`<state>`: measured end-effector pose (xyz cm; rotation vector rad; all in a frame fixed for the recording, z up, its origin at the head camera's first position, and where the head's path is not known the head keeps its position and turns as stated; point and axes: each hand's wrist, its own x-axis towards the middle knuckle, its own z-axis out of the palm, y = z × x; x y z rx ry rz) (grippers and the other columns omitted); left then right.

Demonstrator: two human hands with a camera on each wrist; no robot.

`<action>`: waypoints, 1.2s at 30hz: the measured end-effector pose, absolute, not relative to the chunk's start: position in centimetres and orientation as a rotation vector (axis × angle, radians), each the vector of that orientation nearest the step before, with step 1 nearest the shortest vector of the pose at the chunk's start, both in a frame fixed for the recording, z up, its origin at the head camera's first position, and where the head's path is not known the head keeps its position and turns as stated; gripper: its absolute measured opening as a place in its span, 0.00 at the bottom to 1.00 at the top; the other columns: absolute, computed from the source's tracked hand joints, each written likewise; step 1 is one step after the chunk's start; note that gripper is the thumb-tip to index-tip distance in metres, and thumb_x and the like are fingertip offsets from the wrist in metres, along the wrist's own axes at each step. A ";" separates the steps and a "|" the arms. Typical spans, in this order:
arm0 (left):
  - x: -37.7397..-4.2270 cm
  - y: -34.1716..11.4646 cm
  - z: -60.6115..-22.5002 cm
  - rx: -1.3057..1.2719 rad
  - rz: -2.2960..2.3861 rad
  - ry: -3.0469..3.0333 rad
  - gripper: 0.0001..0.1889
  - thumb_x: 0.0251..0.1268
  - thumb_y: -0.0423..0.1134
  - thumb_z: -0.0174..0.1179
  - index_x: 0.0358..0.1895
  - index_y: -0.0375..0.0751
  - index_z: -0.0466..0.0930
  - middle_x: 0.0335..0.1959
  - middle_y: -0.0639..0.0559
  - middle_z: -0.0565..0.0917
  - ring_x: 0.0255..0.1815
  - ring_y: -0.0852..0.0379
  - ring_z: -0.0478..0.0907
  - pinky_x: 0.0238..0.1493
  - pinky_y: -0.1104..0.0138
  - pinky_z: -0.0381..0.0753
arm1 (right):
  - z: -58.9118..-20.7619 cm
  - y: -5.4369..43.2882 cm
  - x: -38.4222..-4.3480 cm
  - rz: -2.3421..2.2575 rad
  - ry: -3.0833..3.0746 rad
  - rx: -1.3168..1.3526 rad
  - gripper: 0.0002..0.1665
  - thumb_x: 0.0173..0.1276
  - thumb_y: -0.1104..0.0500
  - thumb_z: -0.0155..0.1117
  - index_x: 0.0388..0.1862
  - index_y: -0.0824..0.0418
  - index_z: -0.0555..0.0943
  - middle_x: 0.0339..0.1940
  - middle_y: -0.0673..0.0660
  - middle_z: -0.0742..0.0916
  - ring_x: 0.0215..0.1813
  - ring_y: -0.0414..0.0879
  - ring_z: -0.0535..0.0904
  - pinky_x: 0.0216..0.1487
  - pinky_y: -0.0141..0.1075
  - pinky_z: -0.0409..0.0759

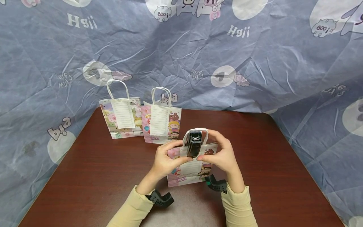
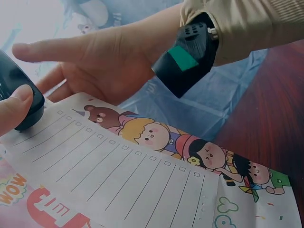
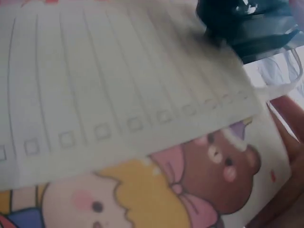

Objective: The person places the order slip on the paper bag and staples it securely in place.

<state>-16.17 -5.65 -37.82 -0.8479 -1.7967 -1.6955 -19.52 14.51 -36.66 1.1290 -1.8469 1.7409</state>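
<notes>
A black stapler (image 1: 194, 143) stands between my two hands at the top of a paper gift bag (image 1: 181, 180). My left hand (image 1: 167, 157) grips it from the left; its thumb (image 2: 21, 102) presses on the stapler's body in the left wrist view. From the right, my right hand (image 1: 224, 154) holds the stapler between its thumb and fingers, partly hidden behind the bag and its white handle (image 1: 207, 134). A lined white checklist sheet (image 2: 118, 166) lies against the bag's front, its upper end by the stapler. Cartoon figures (image 3: 209, 166) show beside it.
Two more gift bags (image 1: 139, 133) (image 1: 174, 126) stand at the back left of the dark red table (image 1: 269, 164), each with a lined sheet on its front. Blue-grey printed cloth (image 1: 158, 56) hangs behind and around the table.
</notes>
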 end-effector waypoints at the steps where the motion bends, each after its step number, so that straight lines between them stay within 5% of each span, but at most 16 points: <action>1: -16.2 -5.6 -37.8 -0.851 -1.691 -1.797 0.23 0.32 0.19 0.74 0.40 0.24 0.80 0.36 0.37 0.84 0.41 0.58 0.81 0.45 0.64 0.78 | -36.7 14.6 -19.6 1.733 -1.893 1.141 0.38 0.40 0.58 0.82 0.54 0.62 0.78 0.45 0.47 0.85 0.39 0.40 0.82 0.31 0.33 0.80; 3: -16.3 -5.7 -37.8 -0.859 -1.685 -1.798 0.23 0.33 0.19 0.74 0.40 0.24 0.80 0.36 0.37 0.84 0.41 0.57 0.81 0.45 0.63 0.78 | -36.8 14.7 -19.5 1.698 -1.958 1.159 0.36 0.36 0.65 0.82 0.50 0.59 0.80 0.42 0.45 0.86 0.34 0.40 0.82 0.24 0.35 0.80; 6: -16.3 -5.7 -37.8 -0.866 -1.674 -1.801 0.22 0.33 0.20 0.74 0.40 0.25 0.80 0.36 0.38 0.84 0.41 0.55 0.82 0.45 0.63 0.78 | -36.6 14.6 -19.4 1.652 -1.999 1.164 0.36 0.31 0.75 0.80 0.46 0.64 0.82 0.40 0.46 0.86 0.34 0.41 0.82 0.25 0.37 0.81; 15: -16.2 -5.8 -37.6 -0.850 -1.671 -1.835 0.23 0.34 0.20 0.74 0.41 0.25 0.81 0.37 0.38 0.84 0.42 0.54 0.82 0.46 0.62 0.78 | -35.9 14.2 -18.8 1.579 -2.084 1.133 0.30 0.31 0.81 0.77 0.39 0.68 0.81 0.38 0.53 0.86 0.38 0.38 0.81 0.30 0.36 0.80; 36: -15.9 -5.8 -37.2 -0.836 -1.580 -1.864 0.22 0.35 0.22 0.74 0.41 0.25 0.80 0.36 0.38 0.84 0.41 0.50 0.82 0.47 0.63 0.77 | -36.6 14.1 -19.3 1.493 -1.995 1.184 0.27 0.37 0.73 0.79 0.40 0.66 0.81 0.37 0.52 0.85 0.34 0.43 0.80 0.28 0.33 0.77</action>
